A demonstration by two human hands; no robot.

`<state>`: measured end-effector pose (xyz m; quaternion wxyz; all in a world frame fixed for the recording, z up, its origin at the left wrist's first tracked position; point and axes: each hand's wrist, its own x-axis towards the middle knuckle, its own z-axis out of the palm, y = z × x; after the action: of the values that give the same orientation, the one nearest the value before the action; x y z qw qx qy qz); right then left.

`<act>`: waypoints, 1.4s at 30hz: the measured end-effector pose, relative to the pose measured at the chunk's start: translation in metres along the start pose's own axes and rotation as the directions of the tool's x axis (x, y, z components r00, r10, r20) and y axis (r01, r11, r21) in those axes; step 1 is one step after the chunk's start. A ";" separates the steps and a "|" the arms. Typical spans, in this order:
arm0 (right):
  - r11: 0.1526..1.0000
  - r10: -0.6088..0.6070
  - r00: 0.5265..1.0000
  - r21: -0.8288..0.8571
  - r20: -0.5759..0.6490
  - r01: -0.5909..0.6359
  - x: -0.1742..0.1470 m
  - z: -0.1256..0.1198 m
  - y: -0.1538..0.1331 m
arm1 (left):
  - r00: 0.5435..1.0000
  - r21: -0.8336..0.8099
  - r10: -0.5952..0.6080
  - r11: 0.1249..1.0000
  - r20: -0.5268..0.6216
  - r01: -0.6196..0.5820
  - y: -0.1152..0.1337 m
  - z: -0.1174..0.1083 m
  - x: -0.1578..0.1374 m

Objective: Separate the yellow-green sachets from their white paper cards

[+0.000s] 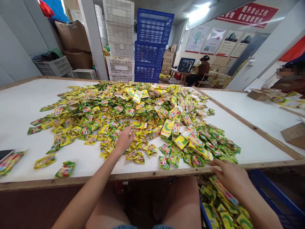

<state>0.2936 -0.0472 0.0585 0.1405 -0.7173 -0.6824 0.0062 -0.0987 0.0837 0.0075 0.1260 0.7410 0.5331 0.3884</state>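
My left hand [124, 139] reaches over the pile with its thumb apart from its fingers. Its fingertips are at the near end of a flat yellow carton [140, 125]; whether they touch it I cannot tell. Small green and yellow candy-like packets [116, 124] surround it. At the table's front edge, my right hand [227, 174] has its fingers stretched out and seems to hold nothing. Below it, filled yellow cartons [211, 216] lie in a blue crate [206, 213]. More cartons [167, 128], some with open flaps, lie on the pile between my hands.
A wooden rim [152, 174] borders the white table [21, 95], and a wooden strip [247, 122] divides it on the right. Stacked white crates [120, 41] and blue crates [152, 44] stand behind. One person [202, 70] sits at the back; another is at far right.
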 end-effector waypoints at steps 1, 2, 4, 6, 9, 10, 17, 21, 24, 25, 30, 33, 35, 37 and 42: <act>1.000 0.005 1.000 0.016 0.007 -0.005 -0.003 0.001 0.006 | 0.996 0.105 0.005 0.994 0.086 -0.014 -0.007 0.005 0.020; 0.996 -0.014 0.999 0.090 0.031 0.011 -0.005 0.006 0.005 | 0.992 0.128 0.002 0.992 0.128 -0.018 -0.013 0.011 0.038; 0.945 -0.098 0.990 0.322 0.103 0.060 -0.006 0.024 -0.019 | 0.984 0.150 -0.010 0.989 0.178 -0.017 -0.021 0.025 0.067; 0.866 -0.177 0.971 0.495 0.163 0.075 0.001 0.047 -0.054 | 0.977 0.175 -0.026 0.985 0.213 -0.012 -0.024 0.035 0.083; 0.827 -0.182 0.968 0.560 0.175 0.054 0.020 0.073 -0.092 | 0.981 0.206 -0.036 0.979 0.189 -0.004 -0.024 0.035 0.085; 0.840 -0.155 0.974 0.541 0.167 0.041 0.028 0.079 -0.097 | 0.985 0.219 -0.036 0.976 0.167 -0.002 -0.023 0.031 0.081; 0.975 -0.147 0.983 0.181 0.110 0.125 0.066 0.102 -0.093 | 0.921 -0.280 -0.318 0.926 -0.224 0.252 -0.014 -0.006 0.013; 0.937 -0.348 0.917 0.031 0.193 0.349 0.075 0.111 -0.104 | 0.872 -0.604 -0.487 0.709 -0.047 0.364 0.001 -0.005 -0.045; 0.923 -0.358 0.894 -0.040 0.270 0.381 0.084 0.106 -0.105 | 0.881 -0.708 -0.457 0.584 0.117 0.397 0.015 0.003 -0.074; 0.923 -0.356 0.890 -0.044 0.284 0.383 0.088 0.103 -0.105 | 0.879 -0.718 -0.446 0.556 0.166 0.418 0.019 0.007 -0.080; 0.873 -0.473 0.824 0.041 0.311 0.485 0.111 0.091 -0.127 | 0.837 -0.725 -0.480 0.475 0.261 0.499 0.025 0.022 -0.089; 0.812 -0.571 0.739 0.116 0.358 0.572 0.119 0.097 -0.155 | 0.835 -0.744 -0.485 0.450 0.260 0.494 0.025 0.022 -0.090; 0.800 -0.586 0.717 0.129 0.379 0.586 0.119 0.102 -0.167 | 0.833 -0.761 -0.483 0.423 0.270 0.492 0.026 0.019 -0.092; 0.808 -0.576 0.729 0.123 0.369 0.577 0.113 0.104 -0.169 | 0.826 -0.778 -0.500 0.399 0.259 0.485 0.027 0.016 -0.094; 0.850 -0.524 0.795 0.126 0.306 0.511 0.092 0.099 -0.147 | 0.842 -0.790 -0.482 0.405 0.242 0.459 0.032 0.016 -0.093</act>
<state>0.1365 0.0659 0.0115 0.0341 -0.4894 -0.8657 0.0998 -0.0773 -0.0079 -0.0250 0.5546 0.4078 0.4748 0.5484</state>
